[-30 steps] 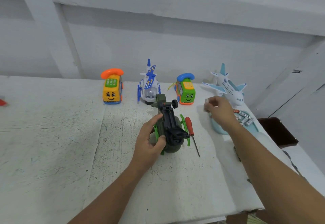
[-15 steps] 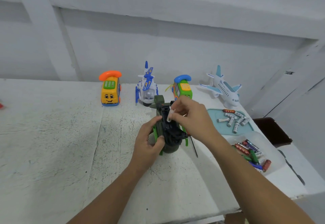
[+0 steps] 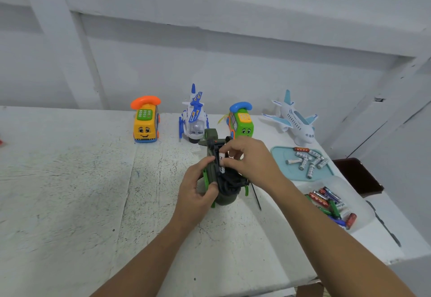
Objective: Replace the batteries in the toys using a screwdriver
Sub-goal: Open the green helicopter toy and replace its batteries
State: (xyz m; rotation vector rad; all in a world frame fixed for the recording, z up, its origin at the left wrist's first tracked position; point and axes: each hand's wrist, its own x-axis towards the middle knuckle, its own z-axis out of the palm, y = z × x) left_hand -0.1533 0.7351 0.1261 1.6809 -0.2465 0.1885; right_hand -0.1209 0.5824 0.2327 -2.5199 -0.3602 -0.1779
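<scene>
Left hand [image 3: 198, 188] wraps around the green helicopter [image 3: 225, 200] at mid-table [image 3: 70, 191], thumb on top. Right hand [image 3: 253, 160] arches over it, fingertips pinching a white battery [image 3: 221, 164] at its underside.

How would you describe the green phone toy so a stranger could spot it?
Four toys line the back edge of the white table. The green toy phone is third from the left, between the white-and-blue helicopter and the white airplane. Unlike the yellow toy phone with its orange handset, it carries a blue one.
</scene>
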